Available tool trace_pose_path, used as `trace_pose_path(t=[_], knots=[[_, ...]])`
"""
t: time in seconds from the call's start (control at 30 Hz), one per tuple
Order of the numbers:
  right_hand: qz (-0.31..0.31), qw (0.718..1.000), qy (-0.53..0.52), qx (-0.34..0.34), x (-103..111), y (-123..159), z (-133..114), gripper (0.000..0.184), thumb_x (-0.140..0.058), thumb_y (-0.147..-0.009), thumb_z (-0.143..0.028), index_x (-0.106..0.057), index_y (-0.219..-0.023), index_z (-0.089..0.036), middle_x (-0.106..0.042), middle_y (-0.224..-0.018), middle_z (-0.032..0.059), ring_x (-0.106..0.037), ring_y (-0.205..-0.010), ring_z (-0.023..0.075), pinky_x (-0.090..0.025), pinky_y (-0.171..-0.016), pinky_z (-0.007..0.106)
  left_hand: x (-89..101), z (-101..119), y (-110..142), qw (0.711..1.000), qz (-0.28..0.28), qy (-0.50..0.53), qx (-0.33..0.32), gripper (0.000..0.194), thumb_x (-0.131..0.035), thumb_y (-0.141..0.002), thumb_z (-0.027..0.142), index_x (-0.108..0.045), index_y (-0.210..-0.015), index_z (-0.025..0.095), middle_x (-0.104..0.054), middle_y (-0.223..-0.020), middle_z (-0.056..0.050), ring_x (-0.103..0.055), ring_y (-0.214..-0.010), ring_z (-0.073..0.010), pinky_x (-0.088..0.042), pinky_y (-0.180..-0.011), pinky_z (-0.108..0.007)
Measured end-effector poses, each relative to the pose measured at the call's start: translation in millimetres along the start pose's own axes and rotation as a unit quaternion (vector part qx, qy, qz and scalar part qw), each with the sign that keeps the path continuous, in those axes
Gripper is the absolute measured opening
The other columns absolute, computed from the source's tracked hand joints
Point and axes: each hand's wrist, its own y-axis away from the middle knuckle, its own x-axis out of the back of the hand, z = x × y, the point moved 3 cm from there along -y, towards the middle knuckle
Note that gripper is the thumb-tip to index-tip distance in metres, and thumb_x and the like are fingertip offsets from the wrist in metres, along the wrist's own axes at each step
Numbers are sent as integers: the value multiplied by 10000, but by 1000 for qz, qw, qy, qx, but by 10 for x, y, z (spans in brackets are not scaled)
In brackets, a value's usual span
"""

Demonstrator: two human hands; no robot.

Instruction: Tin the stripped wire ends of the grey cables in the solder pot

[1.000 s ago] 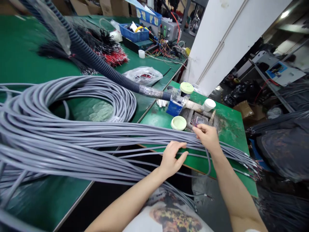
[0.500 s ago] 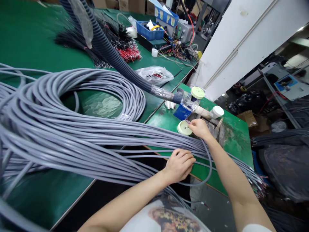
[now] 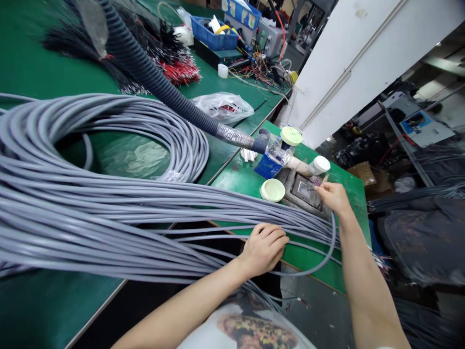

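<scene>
My right hand (image 3: pixel 333 198) pinches one end of a grey cable (image 3: pixel 333 242). Thin stripped wires fan out from its fingertips, above a grimy solder pot (image 3: pixel 290 191) with a shiny square surface. From there the cable bends down in a loop towards my left hand (image 3: pixel 264 248), whose fingers curl round it at the table's near edge; the grip itself is partly hidden. Beside the pot sits a shallow cream dish (image 3: pixel 272 196). A thick bundle of grey cables (image 3: pixel 218 198) runs between both hands and the pot.
A large cable coil (image 3: pixel 189 140) fills the left table. An extraction hose (image 3: pixel 163 92) slopes down to the pot, near a blue box (image 3: pixel 268 167). Behind stand a white tub (image 3: pixel 320 165), a plastic bag (image 3: pixel 225 107), black and red wire bundles (image 3: pixel 178 68) and a blue basket (image 3: pixel 214 36).
My right hand has moved right with the cable end, from over the cream dish to over the solder pot. My left hand has stayed in place. The view has shifted slightly.
</scene>
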Motion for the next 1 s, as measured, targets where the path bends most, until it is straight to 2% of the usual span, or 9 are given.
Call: trace_pose_path(t=[0.1,0.2,0.6,0.73,0.83,1.0], knots=[[9,999,17,-30,-89,-32,301,359,-517,-759,-418,-570,-501,-175,-508,-453,-2,-466,-490,132,-274,-493,248,-5,3,-1,1000,7,1,0,219,-534,-864,163,-606,-1068,196,-702,-1049,-47,-588,-1056,-203,-364,-911,-392],[11,998,30,-47,-208,-73,435,335,-533,-747,-410,-614,-523,-175,-553,-486,10,-507,-524,145,-285,-505,247,-11,7,-3,1000,11,-2,-1,215,-539,-859,154,-612,-1056,198,-705,-1040,-46,-594,-1048,-205,-366,-904,-391],[-18,996,64,-57,-423,-176,458,287,-543,-735,-382,-686,-584,-185,-655,-616,53,-552,-590,160,-299,-532,253,-20,17,-8,1000,11,-16,-3,217,-528,-860,155,-620,-1051,200,-708,-1024,-56,-605,-1035,-206,-371,-903,-390],[-19,997,48,-50,-380,-158,407,293,-547,-734,-380,-661,-557,-176,-616,-567,39,-525,-562,150,-295,-521,251,-11,21,-14,1000,13,-18,0,216,-511,-868,164,-625,-1048,206,-708,-1017,-63,-604,-1035,-204,-374,-907,-387],[-22,999,22,-27,-243,-52,282,341,-523,-766,-416,-612,-545,-171,-540,-509,8,-480,-530,133,-288,-509,243,-16,18,-11,1000,10,-18,-3,219,-513,-865,166,-621,-1053,204,-706,-1026,-56,-600,-1041,-203,-372,-907,-389],[-63,989,-120,57,-29,215,-219,385,-487,-828,-468,-501,-575,-178,-399,-480,-43,-340,-465,92,-244,-469,231,-31,12,-5,1000,2,-22,4,214,-522,-862,173,-620,-1050,204,-703,-1038,-48,-595,-1044,-199,-374,-900,-386]])
